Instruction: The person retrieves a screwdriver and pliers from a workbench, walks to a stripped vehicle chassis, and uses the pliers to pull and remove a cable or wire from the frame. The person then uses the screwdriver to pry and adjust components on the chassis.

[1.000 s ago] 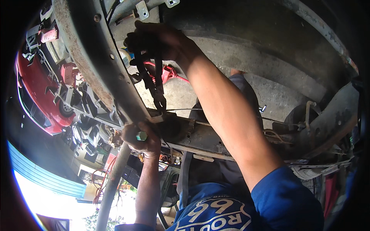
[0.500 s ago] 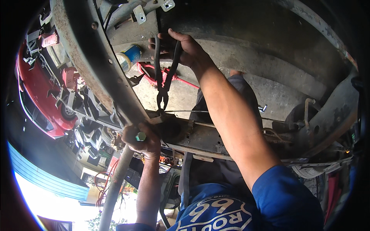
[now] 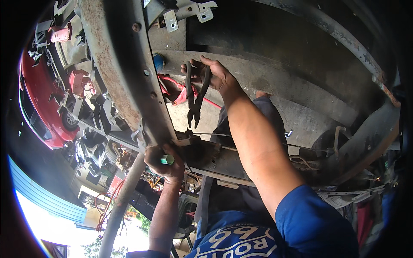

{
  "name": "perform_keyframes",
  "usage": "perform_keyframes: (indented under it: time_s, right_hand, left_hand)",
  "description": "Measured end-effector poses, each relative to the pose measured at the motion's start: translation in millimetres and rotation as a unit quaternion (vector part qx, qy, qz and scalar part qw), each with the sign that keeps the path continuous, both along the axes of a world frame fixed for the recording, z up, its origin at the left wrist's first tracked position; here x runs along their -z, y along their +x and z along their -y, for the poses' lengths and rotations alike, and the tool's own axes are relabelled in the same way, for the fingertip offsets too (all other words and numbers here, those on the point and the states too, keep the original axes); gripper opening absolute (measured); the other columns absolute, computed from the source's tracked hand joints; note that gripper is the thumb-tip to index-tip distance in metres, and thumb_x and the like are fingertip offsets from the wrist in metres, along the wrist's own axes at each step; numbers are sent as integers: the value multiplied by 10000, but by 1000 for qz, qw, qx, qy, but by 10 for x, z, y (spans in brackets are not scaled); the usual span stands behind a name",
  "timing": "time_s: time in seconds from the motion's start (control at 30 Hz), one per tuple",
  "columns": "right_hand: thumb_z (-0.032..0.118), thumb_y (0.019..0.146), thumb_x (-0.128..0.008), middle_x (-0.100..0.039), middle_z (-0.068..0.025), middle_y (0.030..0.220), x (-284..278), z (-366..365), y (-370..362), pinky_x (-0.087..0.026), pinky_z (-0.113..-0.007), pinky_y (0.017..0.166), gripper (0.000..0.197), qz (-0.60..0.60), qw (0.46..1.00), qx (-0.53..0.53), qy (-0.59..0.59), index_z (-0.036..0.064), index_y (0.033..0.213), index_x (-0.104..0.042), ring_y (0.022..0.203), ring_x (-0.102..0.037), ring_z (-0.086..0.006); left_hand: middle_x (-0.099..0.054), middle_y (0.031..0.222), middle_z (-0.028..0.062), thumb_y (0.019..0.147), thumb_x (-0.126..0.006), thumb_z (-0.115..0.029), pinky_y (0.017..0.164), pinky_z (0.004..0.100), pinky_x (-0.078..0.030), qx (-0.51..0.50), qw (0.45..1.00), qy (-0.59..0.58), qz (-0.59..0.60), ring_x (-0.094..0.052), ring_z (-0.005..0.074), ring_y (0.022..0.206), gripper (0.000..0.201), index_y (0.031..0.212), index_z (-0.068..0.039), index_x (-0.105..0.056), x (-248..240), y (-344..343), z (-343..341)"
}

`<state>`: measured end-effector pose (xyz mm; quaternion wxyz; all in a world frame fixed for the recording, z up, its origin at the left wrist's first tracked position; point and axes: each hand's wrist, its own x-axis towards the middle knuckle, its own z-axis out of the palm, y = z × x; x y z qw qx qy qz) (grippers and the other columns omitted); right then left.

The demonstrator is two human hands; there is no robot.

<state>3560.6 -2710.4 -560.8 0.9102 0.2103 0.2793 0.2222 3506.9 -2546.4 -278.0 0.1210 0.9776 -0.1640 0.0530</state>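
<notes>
My right hand (image 3: 213, 74) is closed round the spread handles of dark long-handled pliers (image 3: 196, 96). Their jaws point toward me, slightly parted, with nothing seen between them. Just below the jaw tips lies the end of a thin cable (image 3: 215, 134), which runs along the dark cross beam (image 3: 234, 165). My left hand (image 3: 165, 163) is wrapped round a tool with a green hexagonal handle end (image 3: 167, 159); its other end is hidden. That hand is against the junction of the cross beam and a rusty curved metal rail (image 3: 116, 73).
A red jack-like tool (image 3: 178, 92) and a blue can (image 3: 158, 62) are on the concrete floor beyond the beam. A grey pipe (image 3: 122, 204) slants down at left. Further left are a red car (image 3: 41, 99) and a motorcycle (image 3: 92, 152). Brackets (image 3: 206, 13) jut out at the top.
The pliers have come away from the cable end, and their jaws now stand apart from it. The view has shifted, so the rail covers more of the blue can. My left hand keeps its grip.
</notes>
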Motion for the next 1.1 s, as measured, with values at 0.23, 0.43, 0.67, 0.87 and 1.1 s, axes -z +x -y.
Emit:
perform_keyframes:
  time_s: [0.23, 0.43, 0.67, 0.87, 1.1]
  right_hand:
    - [396, 1088, -399, -601, -242, 1356, 1, -160, -21, -459, -569, 1091, 444, -11, 1000, -4, 4, 33, 1173, -640, 1319, -552, -364]
    - [406, 1088, -394, -592, -239, 1356, -44, -149, 15, -479, -579, 1081, 464, -42, 998, 30, 27, 13, 1183, -621, 1309, -556, -376]
    - [378, 1086, -418, -591, -261, 1332, -114, -179, 38, -497, -553, 1072, 430, -61, 993, 51, 92, -5, 1149, -603, 1255, -596, -367]
    - [324, 1089, -428, -622, -267, 1263, -200, -328, 4, -510, -517, 1052, 376, -92, 995, -29, 19, -11, 1146, -590, 1196, -631, -369]
    - [336, 1081, -452, -637, -261, 1256, -298, -250, 90, -520, -526, 1038, 367, -58, 996, -58, 27, 7, 1147, -601, 1182, -644, -357]
  left_hand:
    - [-528, 884, 128, 916, -682, -91, 750, 394, -439, 6, 1000, 24, -17, -516, 262, 765, 287, 1074, 5, -462, -34, -24, -41]
    - [-522, 881, 127, 916, -675, -81, 736, 384, -438, -7, 999, 30, -24, -515, 261, 762, 289, 1085, 13, -461, -50, -35, -40]
    - [-525, 902, 123, 914, -674, -73, 729, 386, -432, 13, 999, 30, -12, -514, 251, 770, 276, 1070, 13, -463, -44, -13, -33]
    - [-521, 902, 119, 918, -659, -66, 722, 378, -427, 10, 999, 32, -24, -513, 241, 778, 248, 1056, 11, -468, -52, -23, -27]
    - [-529, 867, 108, 914, -662, -46, 681, 358, -421, 22, 999, 24, -3, -510, 222, 731, 238, 1051, 12, -475, -38, 3, -15]
